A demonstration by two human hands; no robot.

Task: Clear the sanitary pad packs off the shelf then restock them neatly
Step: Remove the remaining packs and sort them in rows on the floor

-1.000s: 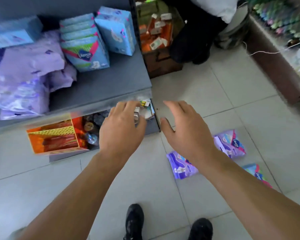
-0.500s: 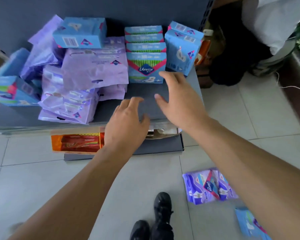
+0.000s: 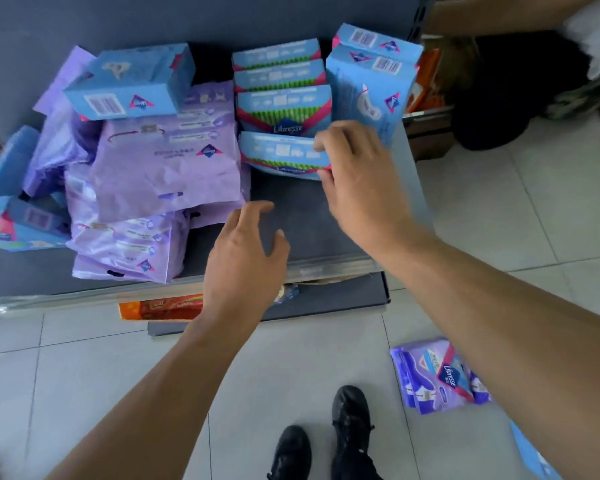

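Head view: your right hand (image 3: 357, 178) pinched front blue pack (image 3: 281, 155) by its right end, likely to lift it off shelf (image 3: 298, 216) from row. Your left hand (image 3: 243, 261) hovered loose, holding nothing (purple packs (image 3: 437, 374) lay on floor).

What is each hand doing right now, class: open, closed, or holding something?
Left hand: open, fingers relaxed above the shelf, holding nothing.
Right hand: fingers pinch the front blue-green pad pack at its right end.
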